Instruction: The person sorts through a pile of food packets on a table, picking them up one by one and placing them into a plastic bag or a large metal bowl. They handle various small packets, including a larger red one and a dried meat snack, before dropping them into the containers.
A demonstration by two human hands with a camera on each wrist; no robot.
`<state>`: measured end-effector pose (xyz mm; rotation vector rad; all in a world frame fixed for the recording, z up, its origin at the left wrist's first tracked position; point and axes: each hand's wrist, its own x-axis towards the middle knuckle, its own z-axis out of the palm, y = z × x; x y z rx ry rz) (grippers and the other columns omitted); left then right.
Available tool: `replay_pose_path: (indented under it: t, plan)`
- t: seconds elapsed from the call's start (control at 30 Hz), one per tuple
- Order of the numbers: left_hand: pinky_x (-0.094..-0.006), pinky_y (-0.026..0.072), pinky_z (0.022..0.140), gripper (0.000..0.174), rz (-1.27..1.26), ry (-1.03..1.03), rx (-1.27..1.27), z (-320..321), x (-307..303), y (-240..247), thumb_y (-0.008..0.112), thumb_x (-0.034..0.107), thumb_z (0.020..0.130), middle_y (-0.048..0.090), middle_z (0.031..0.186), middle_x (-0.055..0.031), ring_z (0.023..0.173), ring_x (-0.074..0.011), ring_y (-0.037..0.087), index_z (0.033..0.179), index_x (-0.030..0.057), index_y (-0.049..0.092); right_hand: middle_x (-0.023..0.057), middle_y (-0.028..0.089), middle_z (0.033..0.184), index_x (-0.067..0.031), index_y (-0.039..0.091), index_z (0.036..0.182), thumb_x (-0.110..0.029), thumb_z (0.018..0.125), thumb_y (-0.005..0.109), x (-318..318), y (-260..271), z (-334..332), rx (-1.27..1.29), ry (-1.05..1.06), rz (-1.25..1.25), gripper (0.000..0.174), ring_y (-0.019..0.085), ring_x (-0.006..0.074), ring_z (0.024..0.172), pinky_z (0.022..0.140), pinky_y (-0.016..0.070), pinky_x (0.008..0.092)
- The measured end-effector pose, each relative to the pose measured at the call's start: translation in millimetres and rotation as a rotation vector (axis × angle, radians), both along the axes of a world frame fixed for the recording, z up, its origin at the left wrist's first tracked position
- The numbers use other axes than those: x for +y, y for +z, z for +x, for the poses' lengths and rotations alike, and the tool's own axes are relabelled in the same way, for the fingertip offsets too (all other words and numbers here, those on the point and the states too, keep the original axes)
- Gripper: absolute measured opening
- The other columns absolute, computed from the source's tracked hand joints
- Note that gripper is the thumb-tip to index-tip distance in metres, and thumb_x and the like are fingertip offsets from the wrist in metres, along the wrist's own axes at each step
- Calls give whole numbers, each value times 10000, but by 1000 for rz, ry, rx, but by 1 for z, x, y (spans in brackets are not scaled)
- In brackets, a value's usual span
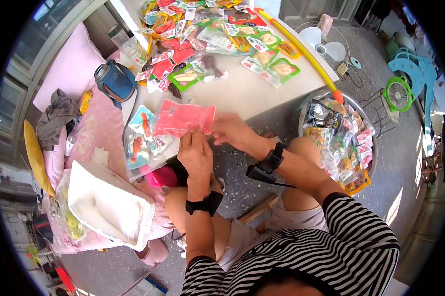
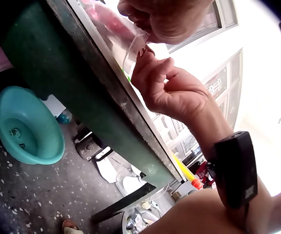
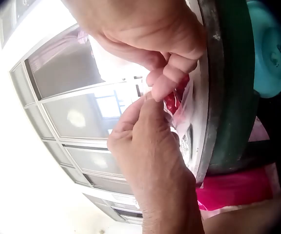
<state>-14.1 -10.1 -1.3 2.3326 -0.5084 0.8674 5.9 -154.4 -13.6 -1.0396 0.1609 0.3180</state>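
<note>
A flat red plastic packet (image 1: 185,118) with a clear edge is held up over the near edge of the table. My left hand (image 1: 196,154) pinches its lower edge. Close beside it, my right hand (image 1: 233,132) pinches the packet's right corner, slightly blurred in the head view. In the left wrist view, the right hand's (image 2: 167,92) thumb and fingertip meet on the clear edge. The right wrist view shows the fingertips of both hands almost together. Behind the red packet lies a large clear bag (image 1: 155,160) with blue-and-white packets inside, partly covered.
Many snack packets (image 1: 185,52) cover the table's far side, beside a yellow tube (image 1: 306,52). A metal basin (image 1: 374,143) full of packets stands at right. On the left are a blue flask (image 1: 115,81) and a white foam box (image 1: 109,207). A teal basin (image 2: 30,126) sits below.
</note>
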Motion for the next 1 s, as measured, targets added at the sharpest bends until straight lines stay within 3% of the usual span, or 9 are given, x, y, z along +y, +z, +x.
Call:
replay_pose_path:
  t: [0.17,0.4,0.57,0.6,0.7,0.8,0.9,1.0]
  plan:
    - [-410,456,566,214,-12,-2,-23,1,4,-1,585,-30,778,561,744,-151,662,-324,569,980,-13,652,73,617,695,11,612,845,-63,868,593,31,-13,14,-33,-168,166,80,592,122,553,488,531,243]
    - [-379,456,560,215,-21,-43,19,-1,5,-2,589,-24,794,566,744,-141,643,-304,574,999,-19,652,76,601,637,16,600,786,-70,831,588,36,-1,20,26,-155,-157,97,558,124,482,420,488,244]
    - [-381,466,593,305,-6,-67,116,-8,10,9,712,78,740,561,768,-136,662,-303,570,1029,1,652,52,614,632,-2,603,769,-145,835,618,-1,19,16,-138,-37,-576,158,555,99,498,458,465,230]
    - [-387,469,610,352,2,-72,136,-9,12,11,739,96,717,560,784,-136,681,-307,570,1045,7,648,112,625,609,15,611,707,-139,768,669,-9,5,26,-287,-121,-675,176,579,157,483,479,476,311]
    - [-415,469,678,498,138,-59,198,-15,15,28,775,97,645,547,843,-138,760,-326,556,1114,31,624,126,637,641,16,628,743,-205,772,696,-39,12,32,-308,-286,-885,234,616,194,564,581,495,337]
    - [-437,458,715,576,241,-63,215,-17,14,27,763,63,623,533,876,-140,814,-343,537,1174,59,597,134,643,672,4,646,785,-253,767,714,-45,8,41,-320,-418,-818,266,631,228,634,617,499,344]
    - [-426,461,700,508,323,-9,130,-11,15,19,730,28,646,533,871,-134,800,-336,536,1141,68,624,142,645,701,6,653,819,-255,771,710,-32,6,50,-210,-273,-802,272,629,235,647,640,501,346]
    - [-405,457,674,378,266,-48,66,-8,17,11,681,-13,700,532,842,-122,774,-315,537,1070,59,659,134,637,697,16,639,815,-220,774,708,-16,4,46,-352,-206,-760,248,616,210,607,566,504,338]
